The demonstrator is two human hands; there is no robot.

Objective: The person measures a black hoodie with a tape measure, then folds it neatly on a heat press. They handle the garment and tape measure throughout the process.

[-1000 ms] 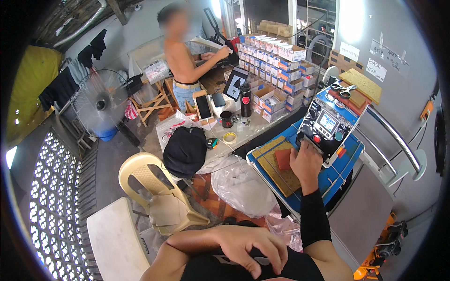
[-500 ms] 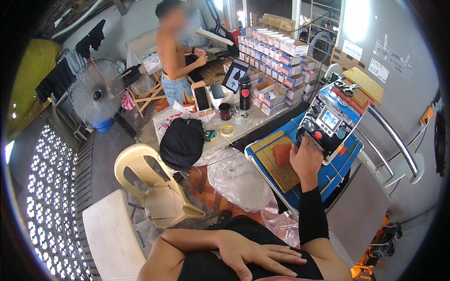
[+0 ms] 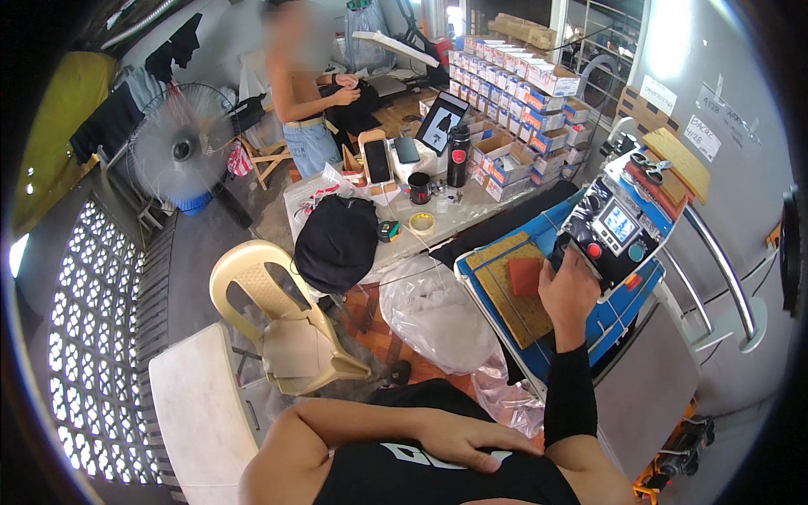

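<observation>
My right hand [image 3: 570, 295], a black sleeve on its forearm, is closed round the dark handle at the front of a heat press [image 3: 614, 227] with a lit display and red and green buttons. Under and beside that hand lies a small reddish-brown pad [image 3: 525, 276] on a yellowish-brown board [image 3: 503, 295], which rests on the blue covered surface [image 3: 547, 337] of the press. My left hand [image 3: 471, 438] lies flat across the front of my black shirt [image 3: 396, 480], fingers stretched out and holding nothing.
A glass-topped table [image 3: 396, 248] holds a black cloth bundle [image 3: 337, 244], tape roll [image 3: 422, 223], mug [image 3: 418, 188], bottle [image 3: 457, 156] and phone [image 3: 377, 160]. Behind it rise stacked boxes [image 3: 522, 109]. A person [image 3: 296, 97] handles dark cloth. A chair [image 3: 295, 337] and fan [image 3: 181, 151] stand left.
My view has shifted slightly, moving the scene rightward. My left hand's spread fingers have come closer together, and a white print on the shirt now shows. My right hand stays at the handle.
</observation>
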